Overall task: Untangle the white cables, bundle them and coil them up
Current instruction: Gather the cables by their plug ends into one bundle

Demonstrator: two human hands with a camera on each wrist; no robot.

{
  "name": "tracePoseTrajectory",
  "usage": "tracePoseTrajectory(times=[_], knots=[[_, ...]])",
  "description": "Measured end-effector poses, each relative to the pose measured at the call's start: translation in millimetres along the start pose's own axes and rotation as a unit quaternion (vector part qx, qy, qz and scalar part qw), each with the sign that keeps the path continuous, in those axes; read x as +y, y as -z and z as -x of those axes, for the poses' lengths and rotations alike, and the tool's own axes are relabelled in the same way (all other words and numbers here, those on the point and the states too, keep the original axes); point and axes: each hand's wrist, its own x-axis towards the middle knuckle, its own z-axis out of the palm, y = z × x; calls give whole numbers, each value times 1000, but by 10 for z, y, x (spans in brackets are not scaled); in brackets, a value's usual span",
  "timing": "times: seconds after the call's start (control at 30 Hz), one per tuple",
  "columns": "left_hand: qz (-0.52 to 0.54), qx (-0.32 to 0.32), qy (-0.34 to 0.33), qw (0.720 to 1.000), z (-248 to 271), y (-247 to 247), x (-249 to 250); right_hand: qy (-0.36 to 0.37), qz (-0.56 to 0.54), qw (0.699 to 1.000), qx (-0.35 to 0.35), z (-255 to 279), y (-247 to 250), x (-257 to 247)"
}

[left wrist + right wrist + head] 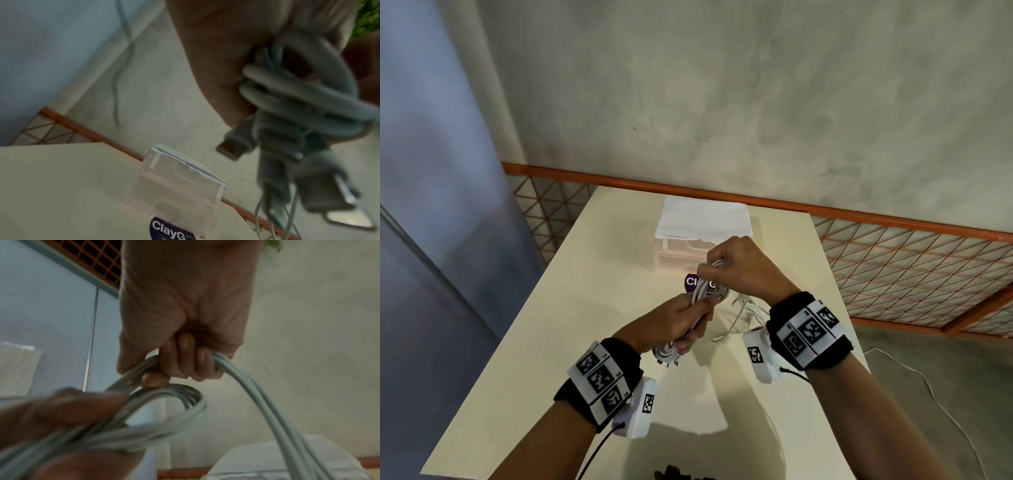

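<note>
Both hands are raised above the table (571,308), near its middle. The left hand (671,323) is nearer the person and lower; the right hand (743,267) is farther away, higher and to the right. The cable bundle (707,291) runs between them, its near end in the left hand and its far loops in the right. Loose strands (743,308) hang from the bundle to the tabletop, below the right wrist. Plug ends (236,146) dangle beside the left hand. Behind the hands, a plastic box (174,183) stands on the table toward its far edge. A railing (893,222) runs behind the table, with the wall (756,85) beyond it.
</note>
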Motion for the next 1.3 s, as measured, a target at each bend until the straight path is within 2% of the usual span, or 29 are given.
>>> tracePoseTrajectory(times=[0.1, 0.17, 0.3, 0.37, 0.47, 0.57, 0.7, 0.87, 1.0, 1.13, 1.23, 1.3], knots=[[3, -10, 13, 1000, 18, 24, 6, -20, 9, 999, 32, -49, 10, 107], [10, -20, 11, 1000, 49, 60, 12, -59, -49, 996, 36, -47, 71, 197], [72, 20, 8, 997, 87, 272, -4, -116, -182, 976, -34, 164, 154, 441], [111, 54, 4, 992, 79, 386, -39, -98, -161, 981, -54, 257, 31, 576], [146, 94, -6, 985, 28, 436, -95, -71, -87, 993, -24, 302, -308, 564], [90, 123, -58, 987, -30, 373, -127, -62, -8, 997, 48, 279, -617, 349], [40, 144, -85, 985, -88, 280, -130, -32, 60, 994, 88, 257, -812, 109], [38, 152, -108, 982, -125, 224, -148, -35, 84, 996, 10, 201, -783, -12], [58, 160, -100, 980, -152, 176, -216, -43, 115, 992, -38, 202, -744, -105], [82, 177, -112, 974, -152, 180, -233, -82, 98, 985, -116, 146, -664, -149], [86, 233, -123, 961, -164, 149, -205, -86, 43, 985, -141, 132, -670, -142], [85, 296, -137, 941, -210, 195, -223, -110, -52, 988, -98, 170, -699, -118]])
